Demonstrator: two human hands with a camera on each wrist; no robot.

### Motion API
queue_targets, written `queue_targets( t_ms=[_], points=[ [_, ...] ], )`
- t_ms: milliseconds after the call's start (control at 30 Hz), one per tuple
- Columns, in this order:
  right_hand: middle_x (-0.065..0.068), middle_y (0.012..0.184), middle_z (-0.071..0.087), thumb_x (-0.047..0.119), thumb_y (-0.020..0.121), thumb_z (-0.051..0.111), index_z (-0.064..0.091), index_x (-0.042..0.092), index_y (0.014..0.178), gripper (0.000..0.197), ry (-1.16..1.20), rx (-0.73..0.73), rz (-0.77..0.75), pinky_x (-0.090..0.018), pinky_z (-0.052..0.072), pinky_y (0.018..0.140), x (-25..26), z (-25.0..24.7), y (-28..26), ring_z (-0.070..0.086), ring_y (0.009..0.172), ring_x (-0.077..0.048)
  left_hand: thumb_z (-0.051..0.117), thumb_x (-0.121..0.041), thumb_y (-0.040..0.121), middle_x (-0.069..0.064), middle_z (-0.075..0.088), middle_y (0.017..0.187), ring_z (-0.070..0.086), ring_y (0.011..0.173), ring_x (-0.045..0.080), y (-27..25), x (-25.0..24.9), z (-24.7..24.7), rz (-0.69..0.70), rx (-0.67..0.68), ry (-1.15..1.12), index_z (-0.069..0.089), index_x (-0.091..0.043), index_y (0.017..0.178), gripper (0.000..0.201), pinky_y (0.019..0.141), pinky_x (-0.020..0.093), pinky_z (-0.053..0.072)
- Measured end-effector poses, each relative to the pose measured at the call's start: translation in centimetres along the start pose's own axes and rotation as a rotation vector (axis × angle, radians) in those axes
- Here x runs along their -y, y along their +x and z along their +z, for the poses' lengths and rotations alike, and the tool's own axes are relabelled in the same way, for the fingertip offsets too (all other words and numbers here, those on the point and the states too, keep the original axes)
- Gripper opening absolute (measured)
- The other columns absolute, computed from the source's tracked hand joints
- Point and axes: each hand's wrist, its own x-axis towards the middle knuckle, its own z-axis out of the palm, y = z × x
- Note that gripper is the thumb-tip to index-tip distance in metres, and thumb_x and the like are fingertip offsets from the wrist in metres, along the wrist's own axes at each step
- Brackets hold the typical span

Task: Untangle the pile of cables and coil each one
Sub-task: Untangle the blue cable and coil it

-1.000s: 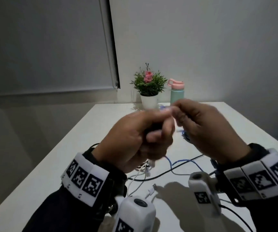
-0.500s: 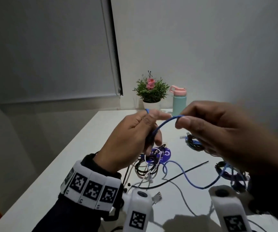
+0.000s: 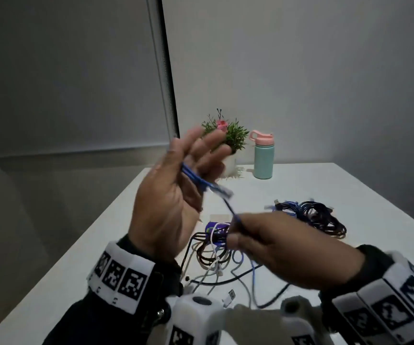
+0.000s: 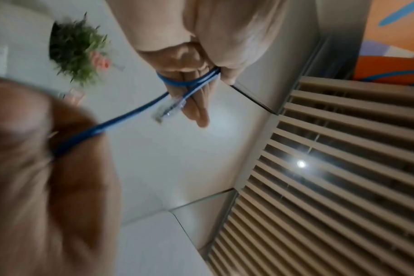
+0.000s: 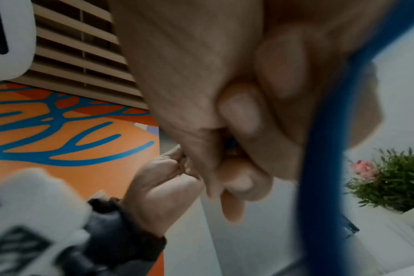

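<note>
A blue cable [image 3: 196, 179] with a clear plug [image 3: 222, 191] at its end is looped round the straight fingers of my raised left hand [image 3: 196, 155]. The left wrist view shows the thumb pinning the blue cable [image 4: 201, 82] against the fingers [image 4: 194, 104], with the plug [image 4: 169, 109] sticking out. Lower and to the right, my right hand [image 3: 263, 240] pinches the same cable taut. Its fingers [image 5: 239, 112] are curled, with the cable [image 5: 324, 149] running past them. The tangled pile [image 3: 213, 252] of black, white and blue cables lies on the table beneath both hands.
The white table [image 3: 325, 185] carries a heap of coiled dark cables [image 3: 318, 217] at the right. At the far edge stand a potted plant [image 3: 233, 140] and a teal bottle [image 3: 263, 155] with a pink lid. A loose black cable [image 3: 270, 300] trails toward me.
My left hand has risen and spread its fingers, with the blue cable now looped round them. My right hand has dropped lower, drawing the cable tight.
</note>
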Motion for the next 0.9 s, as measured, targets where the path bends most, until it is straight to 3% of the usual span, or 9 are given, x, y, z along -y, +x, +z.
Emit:
queue_targets(
  t_ms=[100,167,300,367,467,600,700,767,900],
  points=[
    [0.029,0.074,0.054,0.045,0.097,0.053,0.054,0.031,0.086,0.017,-0.001,0.101,-0.059,-0.013,0.038,0.061,1.6,-0.5,-0.7,0.049,0.069,0.009,0.035,-0.033,0.106,0.008,0.072,0.122,0.071,0.109,0.023,0.7,-0.2,-1.7,0.209,-0.191,0.308,0.047,-0.01,0.142,0.044,0.091,0.03,0.057],
    [0.021,0.07,0.055,0.044,0.096,0.056,0.056,0.027,0.083,0.022,0.041,0.088,-0.106,-0.017,0.038,0.059,2.9,-1.8,-1.3,0.049,0.063,0.001,0.038,-0.038,0.105,0.005,0.073,0.121,0.071,0.109,0.023,0.6,-0.1,-2.6,0.28,-0.191,0.642,0.046,-0.017,0.145,0.046,0.093,0.033,0.057],
    [0.007,0.067,0.056,0.043,0.094,0.057,0.062,0.022,0.08,0.025,0.037,-0.324,-0.18,-0.016,0.038,0.054,3.0,-4.8,-2.3,0.051,0.059,-0.006,0.036,-0.051,0.102,-0.003,0.077,0.088,0.073,0.065,0.015,-0.3,0.2,-2.6,0.12,-0.03,1.158,0.052,-0.037,0.138,0.042,0.058,0.027,0.055],
    [0.006,0.067,0.056,0.041,0.093,0.056,0.066,0.023,0.084,0.022,-0.082,-0.541,-0.17,-0.012,0.036,0.056,1.9,-5.6,-2.1,0.051,0.062,-0.009,0.035,-0.059,0.099,-0.001,0.066,0.062,0.056,0.044,0.013,-0.6,0.4,-1.9,-0.073,0.129,1.129,0.065,-0.032,0.126,0.049,0.046,0.025,0.044],
    [0.005,0.076,0.06,0.038,0.097,0.053,0.068,0.017,0.091,0.027,-0.095,-0.619,-0.142,-0.023,0.041,0.065,-0.5,-4.9,-0.9,0.053,0.071,-0.013,0.038,-0.061,0.1,-0.007,0.037,0.05,0.03,0.04,0.01,-1.5,0.7,-0.8,-0.341,0.397,0.939,0.076,-0.021,0.113,0.057,0.041,0.018,0.029],
    [0.004,0.08,0.061,0.035,0.099,0.048,0.063,0.018,0.101,0.023,-0.022,-0.47,-0.049,-0.037,0.046,0.067,-2.1,-1.4,0.4,0.053,0.071,-0.016,0.057,-0.028,0.097,-0.011,0.041,0.048,0.032,0.034,0.001,-1.7,0.2,0.7,-0.299,0.337,0.269,0.072,-0.007,0.117,0.033,0.038,0.016,0.023],
    [0.014,0.075,0.058,0.028,0.099,0.054,0.053,0.031,0.099,0.002,-0.071,-0.265,-0.037,-0.027,0.042,0.064,-2.0,0.7,0.6,0.05,0.066,-0.005,0.052,-0.031,0.098,-0.003,0.075,0.084,0.057,0.045,0.002,-1.0,-1.2,0.6,-0.126,0.165,-0.026,0.062,-0.006,0.131,0.043,0.048,0.011,0.045],
    [0.019,0.075,0.057,0.024,0.097,0.057,0.054,0.032,0.103,0.01,-0.013,-0.118,-0.092,-0.016,0.04,0.064,-1.2,1.3,0.4,0.052,0.068,0.003,0.042,-0.029,0.101,0.005,0.074,0.117,0.07,0.066,0.006,-0.6,-1.5,0.5,-0.002,0.057,0.019,0.052,-0.005,0.137,0.044,0.063,0.015,0.056],
    [0.019,0.084,0.065,0.01,0.093,0.061,0.064,0.023,0.101,0.016,0.094,-0.037,-0.25,-0.019,0.051,0.073,0.8,0.2,-0.1,0.063,0.08,0.0,0.042,-0.031,0.103,0.001,0.065,0.135,0.075,0.096,0.016,-0.5,-1.0,-0.3,0.165,-0.042,0.763,0.055,-0.033,0.129,0.029,0.079,0.034,0.059]
  ],
)
